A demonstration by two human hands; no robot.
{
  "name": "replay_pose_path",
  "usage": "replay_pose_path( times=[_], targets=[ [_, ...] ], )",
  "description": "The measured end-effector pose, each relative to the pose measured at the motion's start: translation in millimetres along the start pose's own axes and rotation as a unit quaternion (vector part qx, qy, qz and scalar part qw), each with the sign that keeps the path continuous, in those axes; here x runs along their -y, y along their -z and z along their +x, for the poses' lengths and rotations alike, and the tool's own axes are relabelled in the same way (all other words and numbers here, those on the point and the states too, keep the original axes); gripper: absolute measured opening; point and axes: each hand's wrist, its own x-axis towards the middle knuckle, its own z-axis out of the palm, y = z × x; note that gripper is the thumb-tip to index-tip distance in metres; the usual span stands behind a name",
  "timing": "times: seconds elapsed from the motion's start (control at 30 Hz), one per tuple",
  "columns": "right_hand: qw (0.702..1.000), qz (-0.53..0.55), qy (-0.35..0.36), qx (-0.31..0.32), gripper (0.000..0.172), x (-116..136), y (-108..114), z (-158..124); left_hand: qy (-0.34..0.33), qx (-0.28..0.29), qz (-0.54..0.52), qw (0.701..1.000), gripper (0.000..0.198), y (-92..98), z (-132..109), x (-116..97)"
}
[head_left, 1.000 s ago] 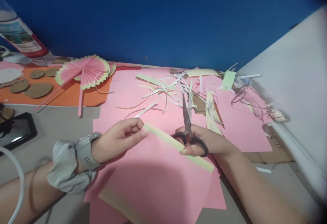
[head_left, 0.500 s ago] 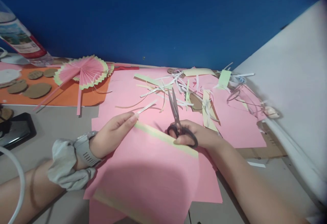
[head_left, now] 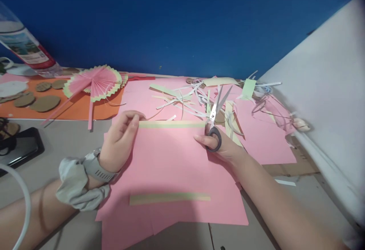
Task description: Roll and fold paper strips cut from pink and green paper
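Note:
A pink paper sheet [head_left: 171, 159] with yellow-green strips along its top and bottom edges is held up in front of me. My left hand [head_left: 119, 141] pinches its upper left corner between thumb and fingers. At the upper right corner, my right hand [head_left: 226, 147] has its thumb on the front of the sheet, with the other fingers mostly hidden. The same hand carries dark-handled scissors [head_left: 212, 116], their blades parted slightly and pointing up and away. Behind the sheet's top edge, a short end of a white paper strip [head_left: 172, 118] shows.
Paper offcuts [head_left: 182, 98] lie scattered on larger pink sheets [head_left: 268, 140] at the back. Leftward are a pleated pink paper fan [head_left: 99, 81], cardboard discs [head_left: 45, 103] on an orange sheet [head_left: 110, 111], a bottle [head_left: 31, 50] and a black phone [head_left: 25, 147]. A blue wall [head_left: 176, 26] stands behind.
The sheet has turned from a slant to nearly level. My left hand has moved slightly left and up. The scissors have shifted right and up, away from the sheet's middle.

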Motion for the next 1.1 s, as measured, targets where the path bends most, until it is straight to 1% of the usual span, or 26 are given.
replay_pose_path(
  times=[0.07, 0.1, 0.13, 0.17, 0.2, 0.23, 0.27, 0.33, 0.43, 0.5, 0.57, 0.67, 0.77, 0.83, 0.9, 0.97, 1.0, 1.07, 1.1],
  targets=[
    [1.0, -0.023, -0.004, 0.015, 0.032, 2.2, -1.4, -1.0, -0.04, -0.029, -0.01, 0.999, 0.012, 1.7, 2.4, -5.4],
    [0.999, -0.033, -0.008, 0.022, 0.032, 3.6, -1.8, -1.8, -0.049, -0.029, -0.009, 0.998, 0.013, 2.6, 3.4, -9.1],
    [0.998, -0.045, -0.013, 0.033, 0.033, 5.4, -2.3, -2.5, -0.051, -0.007, 0.004, 0.999, 0.014, 3.0, 3.9, -13.3],
    [0.997, -0.058, -0.021, 0.05, 0.034, 7.2, -2.9, -3.2, -0.055, 0.028, 0.025, 0.998, 0.015, 2.7, 3.7, -17.6],
    [0.994, -0.072, -0.03, 0.071, 0.034, 9.0, -3.7, -3.8, -0.06, 0.079, 0.054, 0.994, 0.017, 1.5, 2.8, -21.6],
    [0.991, -0.086, -0.038, 0.095, 0.032, 10.6, -4.8, -4.2, -0.063, 0.141, 0.089, 0.984, 0.019, -0.7, 1.0, -25.1],
    [0.987, -0.098, -0.044, 0.117, 0.029, 12.0, -6.1, -4.5, -0.07, 0.179, 0.111, 0.975, 0.022, -3.8, -1.4, -28.1],
    [0.982, -0.106, -0.046, 0.149, 0.026, 13.1, -9.2, -4.9, -0.059, 0.244, 0.134, 0.959, 0.024, -11.3, -7.2, -32.4],
    [0.982, -0.082, -0.039, 0.168, 0.028, 11.4, -13.4, -5.7, -0.011, 0.34, 0.141, 0.93, 0.023, -22.2, -13.0, -36.5],
    [0.981, -0.069, -0.038, 0.178, 0.028, 9.3, -14.7, -6.5, 0.018, 0.38, 0.146, 0.913, 0.025, -28.2, -12.4, -39.0],
    [0.981, -0.065, -0.032, 0.179, 0.025, 7.7, -14.6, -7.1, 0.034, 0.386, 0.15, 0.909, 0.03, -33.9, -9.2, -41.3],
    [0.984, -0.064, -0.018, 0.163, 0.024, 6.9, -12.7, -7.1, 0.032, 0.37, 0.134, 0.919, 0.036, -42.8, -5.3, -42.4],
    [0.987, -0.083, -0.001, 0.14, 0.026, 7.2, -9.4, -6.3, 0.042, 0.367, 0.064, 0.927, 0.035, -49.8, -6.4, -38.3],
    [0.986, -0.098, 0.009, 0.135, 0.028, 7.4, -7.0, -5.9, 0.06, 0.384, 0.01, 0.921, 0.032, -51.4, -8.1, -34.0],
    [0.985, -0.096, 0.021, 0.142, 0.029, 7.3, -5.1, -6.0, 0.065, 0.408, -0.015, 0.91, 0.029, -49.8, -7.3, -31.3],
    [0.986, -0.07, 0.038, 0.145, 0.036, 6.8, -4.1, -6.1, 0.052, 0.405, 0.001, 0.913, 0.029, -45.3, -2.3, -31.9],
    [0.987, -0.057, 0.044, 0.145, 0.041, 6.3, -4.1, -6.0, 0.04, 0.388, 0.023, 0.921, 0.03, -42.1, 1.7, -33.7],
    [0.989, -0.023, 0.047, 0.139, 0.05, 5.0, -5.2, -5.3, 0.011, 0.333, 0.091, 0.938, 0.033, -34.3, 11.0, -39.7],
    [0.99, -0.009, 0.049, 0.135, 0.054, 4.3, -6.2, -4.7, 0.002, 0.311, 0.14, 0.94, 0.034, -30.1, 15.6, -43.4]
  ],
)
